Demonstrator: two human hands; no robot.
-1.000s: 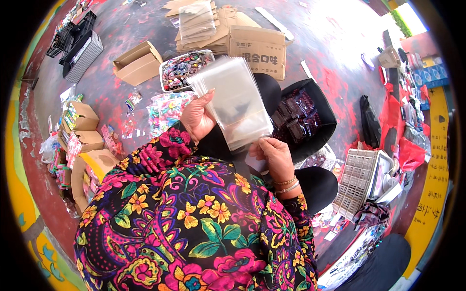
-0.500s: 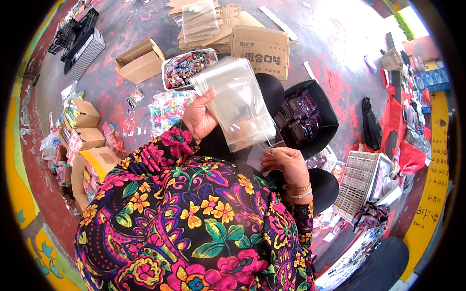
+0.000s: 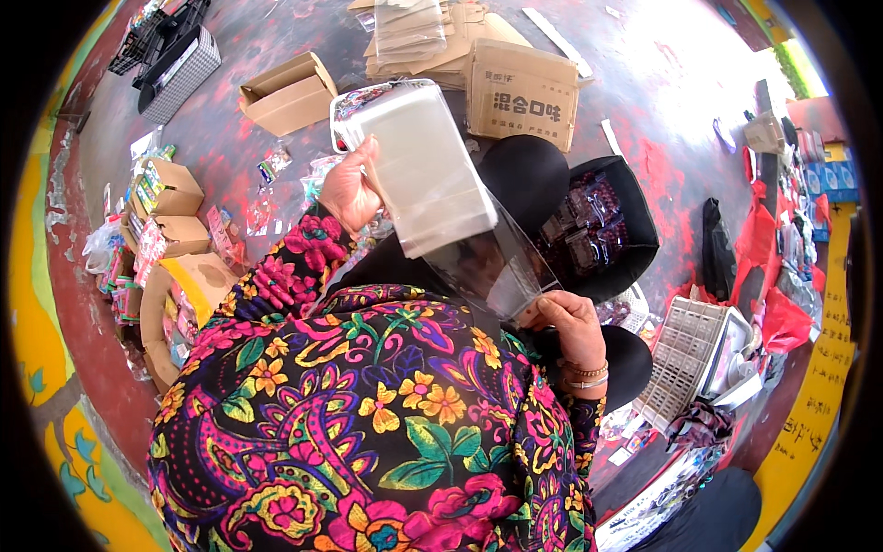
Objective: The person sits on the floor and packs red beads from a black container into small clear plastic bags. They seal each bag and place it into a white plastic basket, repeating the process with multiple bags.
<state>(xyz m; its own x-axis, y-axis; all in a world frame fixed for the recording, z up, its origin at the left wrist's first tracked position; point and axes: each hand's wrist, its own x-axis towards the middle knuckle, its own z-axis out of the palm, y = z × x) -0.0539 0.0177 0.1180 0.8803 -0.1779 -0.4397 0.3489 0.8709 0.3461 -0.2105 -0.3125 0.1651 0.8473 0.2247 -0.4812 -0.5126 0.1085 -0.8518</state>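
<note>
A thick stack of clear plastic bags [image 3: 428,166] is gripped along its left edge by my left hand [image 3: 352,189], thumb on top. From beneath its lower end stretches one thin clear bag [image 3: 492,271], slanting down to the right. My right hand [image 3: 572,327] pinches that bag's corner between thumb and fingertips. Right of the bags, a black bin [image 3: 635,262] holds several dark clear-wrapped packets [image 3: 589,216]. Behind the stack, a white tub [image 3: 342,103] with small colourful items is mostly covered.
An open cardboard box [image 3: 289,97] and a closed carton [image 3: 521,97] stand ahead, near flattened cardboard [image 3: 501,32]. On the right sits a beige plastic basket [image 3: 682,354]. More cardboard boxes [image 3: 175,189] stand at the left. My knees flank the working space.
The single bag has been drawn farther out from under the stack as my right hand moved right. My left hand and the stack have shifted slightly left and up.
</note>
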